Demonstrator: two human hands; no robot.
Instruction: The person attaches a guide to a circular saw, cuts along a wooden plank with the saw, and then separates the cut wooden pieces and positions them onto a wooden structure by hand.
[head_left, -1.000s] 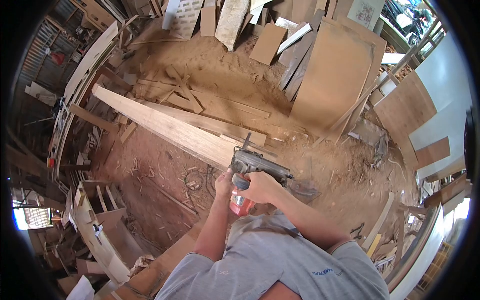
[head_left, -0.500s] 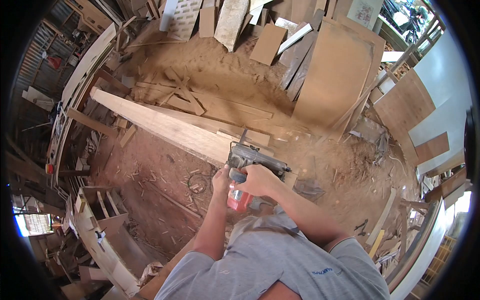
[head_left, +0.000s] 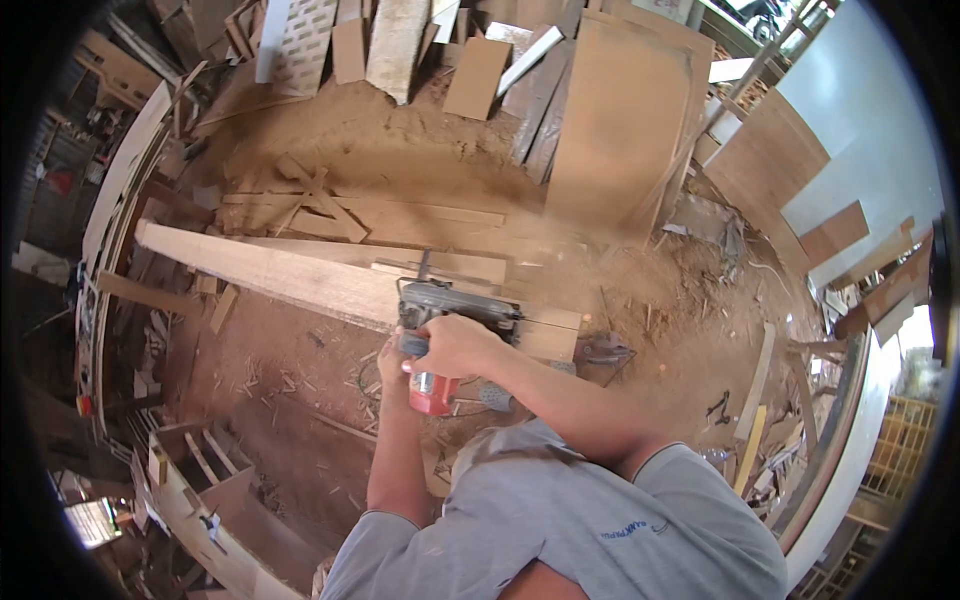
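Observation:
A power saw, seemingly a circular saw [head_left: 462,300] with a dark metal base and a red motor housing [head_left: 432,395], rests on a long pale wooden board [head_left: 290,272]. My right hand [head_left: 458,345] is wrapped round its handle. My left hand [head_left: 391,364] is closed at the saw's front, beside a grey knob [head_left: 412,343]; its fingers are partly hidden. To the right of the saw, the board's near end [head_left: 550,340] shows a thin line along it. A narrow metal bar [head_left: 424,265] sticks out from the far side of the saw.
Crossed offcuts [head_left: 325,200] lie beyond the board on sawdust-covered ground. Large panels [head_left: 625,120] lean at the back right. An open wooden frame [head_left: 205,480] stands at the lower left. Dust hangs to the saw's right, and small scraps litter the floor.
The saw and both hands have moved left along the board, baring more of its right end. My view has also shifted, so the surroundings sit farther left in the picture.

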